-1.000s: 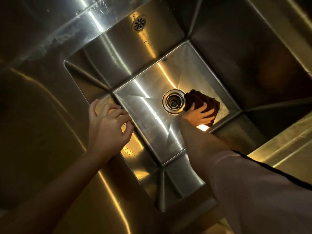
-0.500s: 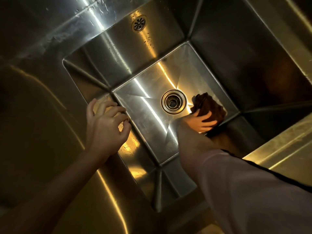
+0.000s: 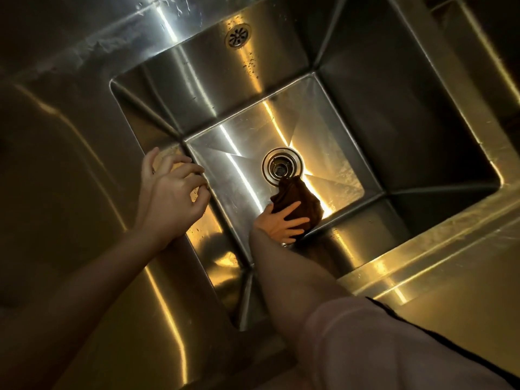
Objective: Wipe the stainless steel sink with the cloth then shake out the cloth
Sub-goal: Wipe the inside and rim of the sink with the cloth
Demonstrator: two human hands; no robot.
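Note:
A deep stainless steel sink [image 3: 351,114] fills the view, with a round drain [image 3: 282,166] in the middle of its floor. A bunched dark brown cloth [image 3: 298,197] lies on the floor just below the drain, one corner touching the drain's rim. My right hand [image 3: 284,223] presses on the cloth's near side with fingers spread over it. My left hand [image 3: 171,198] rests on the sink's left rim, fingers loosely curled over the edge, holding nothing.
A round overflow grille [image 3: 237,35] sits high on the far wall. Flat steel counter [image 3: 70,192] surrounds the basin on the left and at the lower right. Water droplets speckle the far wall and the near left wall.
My right hand has slid the cloth from the right of the drain to just below it, toward the near wall. My left hand has stayed on the left rim.

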